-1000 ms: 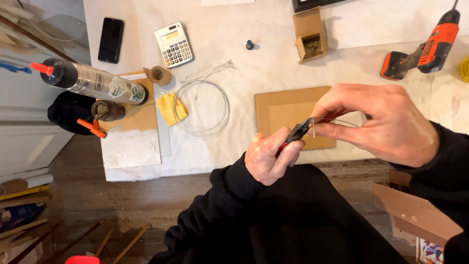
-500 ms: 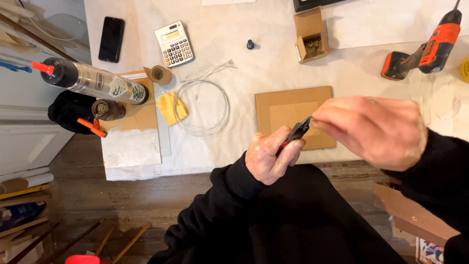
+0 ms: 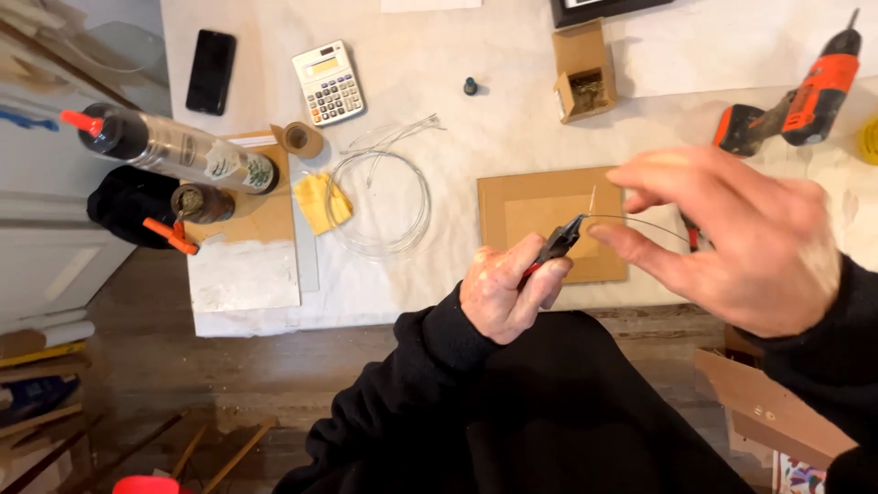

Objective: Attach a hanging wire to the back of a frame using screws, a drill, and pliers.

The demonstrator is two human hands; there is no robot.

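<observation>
My left hand [image 3: 508, 291] grips small pliers [image 3: 556, 245] with red handles, their dark jaws pointing up and right. The jaws pinch a thin wire [image 3: 640, 223] that arcs to the right. My right hand [image 3: 732, 240] hovers close to the camera above the table edge, thumb and forefinger pinching the wire just right of the plier tips. Beneath both hands lies a brown cardboard frame [image 3: 526, 210] on the white table cover.
A clear wire coil [image 3: 384, 201], yellow cloth [image 3: 324, 201], tape roll [image 3: 301, 139], calculator [image 3: 328, 82] and phone [image 3: 210, 71] lie left. Caulk tubes [image 3: 174, 151] sit at the left edge. A small open box [image 3: 583, 73] and orange drill [image 3: 796, 101] are far right.
My right hand has opened somewhat and shifted right, drawing the wire out from the plier jaws. My left hand and the pliers stay in nearly the same place.
</observation>
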